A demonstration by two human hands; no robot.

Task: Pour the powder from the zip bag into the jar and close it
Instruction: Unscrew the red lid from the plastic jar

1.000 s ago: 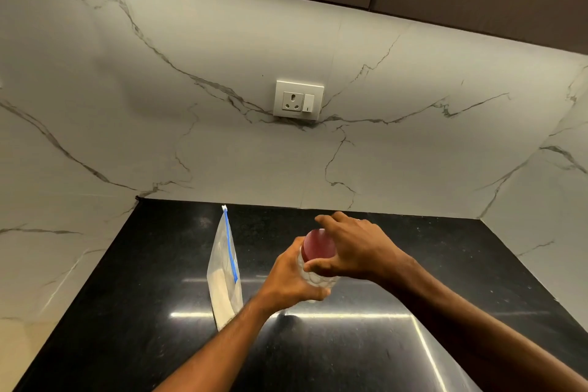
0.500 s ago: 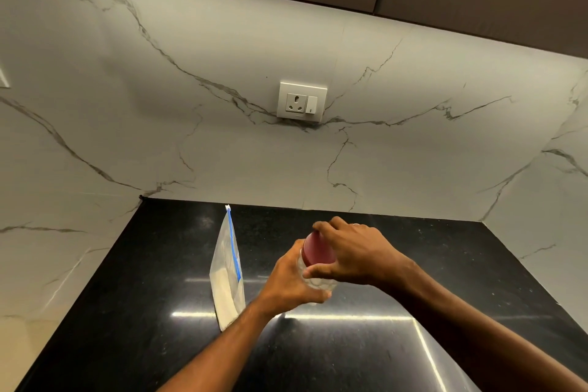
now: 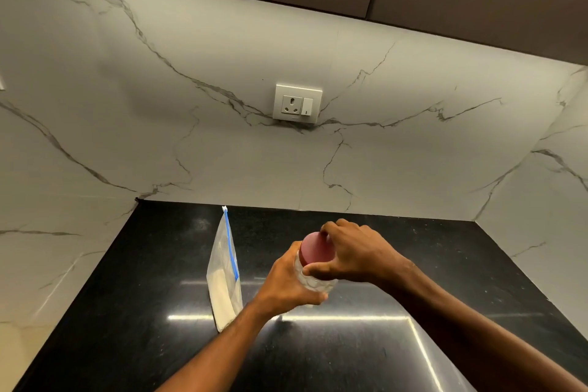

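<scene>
On the left of the black countertop (image 3: 133, 312) the zip bag (image 3: 224, 277) stands upright, its blue zip strip at the top and pale powder (image 3: 219, 296) settled in the lower part. It appears to stand on its own filled base, just beside the left forearm, within easy reach for the pour. Whether the zip is open or sealed cannot be told from here.

Next comes the left hand (image 3: 288, 283), fingers curled round the body of the clear jar (image 3: 315, 282). It grips low on the jar, likely to brace it against twisting. Whether the jar rests on the counter or is lifted just above it is not clear.

On top of the jar sits the red lid (image 3: 316, 250), and the right hand (image 3: 353, 256) comes over it from the right, thumb and fingers curled round its rim — a grip suited to turning. Since powder is in the bag and none shows in the jar, this is most likely the opening step, the lid being unscrewed so the jar can receive the powder.

Above, on the marble backsplash (image 3: 127, 124), a wall socket (image 3: 298, 103) sits well clear of the work.
</scene>
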